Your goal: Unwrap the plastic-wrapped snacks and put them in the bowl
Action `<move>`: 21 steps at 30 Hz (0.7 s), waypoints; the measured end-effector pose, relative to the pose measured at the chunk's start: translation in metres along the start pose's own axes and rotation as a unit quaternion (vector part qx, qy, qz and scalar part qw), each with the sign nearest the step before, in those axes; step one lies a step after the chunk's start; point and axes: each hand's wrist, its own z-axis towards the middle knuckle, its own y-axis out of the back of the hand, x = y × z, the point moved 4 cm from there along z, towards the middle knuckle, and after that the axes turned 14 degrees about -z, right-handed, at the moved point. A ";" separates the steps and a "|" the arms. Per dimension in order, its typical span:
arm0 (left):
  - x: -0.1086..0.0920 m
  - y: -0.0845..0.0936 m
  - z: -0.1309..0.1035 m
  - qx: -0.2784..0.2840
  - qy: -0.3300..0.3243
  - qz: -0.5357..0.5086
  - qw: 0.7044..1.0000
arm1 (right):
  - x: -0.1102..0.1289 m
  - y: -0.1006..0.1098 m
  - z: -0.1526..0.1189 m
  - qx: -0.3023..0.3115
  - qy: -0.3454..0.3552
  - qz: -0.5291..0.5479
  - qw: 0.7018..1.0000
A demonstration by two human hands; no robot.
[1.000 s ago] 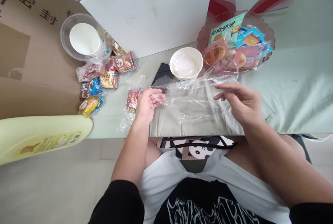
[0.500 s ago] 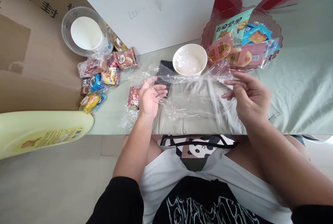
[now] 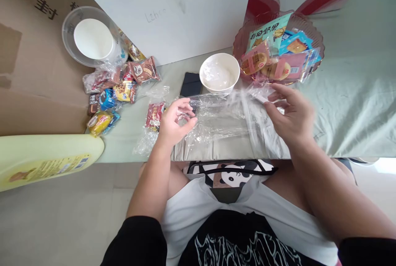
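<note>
A sheet of clear plastic film (image 3: 219, 123) lies crumpled and partly spread over the cloth-covered table, between both hands. My left hand (image 3: 177, 121) is at its left side, thumb and fingers curved apart, with film about the fingertips. At the film's right end is my right hand (image 3: 291, 111), thumb and fingers closing on its edge beside a pale strip. Just beyond the film stands a white paper bowl (image 3: 219, 72) with clear film inside. A dark phone (image 3: 191, 84) lies left of the bowl, its near part under the film. A red snack packet (image 3: 154, 115) rests left of my left hand.
A pink glass plate (image 3: 320, 47) of packaged snacks stands at the back right. Several wrapped snacks (image 3: 123, 90) lie at the left, below a clear tub (image 3: 69, 39) holding white paper cups. A yellow-green container (image 3: 46, 158) is at the lower left. White boxes (image 3: 185, 14) stand behind.
The film has sunk lower and slid off the phone's far part. My left hand has turned, its thumb now apart from the curled fingers. My right hand's thumb has moved to the film's edge.
</note>
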 end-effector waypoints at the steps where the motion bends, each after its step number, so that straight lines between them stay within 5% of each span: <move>1: 0.000 0.001 0.001 -0.004 -0.004 0.020 1.000 | 0.001 0.003 0.001 -0.010 0.014 -0.040 0.999; 7: -0.008 0.011 0.007 -0.038 -0.076 0.101 0.991 | 0.017 0.024 0.002 -0.089 0.126 -0.114 0.981; 10: -0.014 0.012 0.006 -0.021 -0.076 -0.001 0.997 | 0.020 0.030 0.002 0.027 0.128 0.016 0.991; 12: -0.014 0.009 0.004 0.012 -0.002 -0.106 0.994 | 0.017 0.026 0.000 0.221 0.067 0.165 0.959; 14: -0.011 0.003 0.002 0.041 0.117 -0.170 0.978 | 0.015 0.020 -0.007 0.422 0.016 0.280 0.862; 15: -0.009 0.000 0.001 0.053 0.180 -0.178 0.966 | 0.013 0.017 -0.008 0.474 0.006 0.310 0.824; 16: -0.006 -0.004 -0.001 0.067 0.236 -0.175 0.953 | 0.010 0.015 -0.008 0.483 -0.002 0.326 0.813; 19: 0.005 -0.017 -0.004 0.123 0.344 -0.156 0.918 | 0.003 -0.001 -0.003 0.380 -0.050 0.343 0.857; 21: 0.013 -0.027 -0.005 0.163 0.373 -0.151 0.901 | 0.011 -0.022 -0.013 0.414 -0.065 0.355 0.836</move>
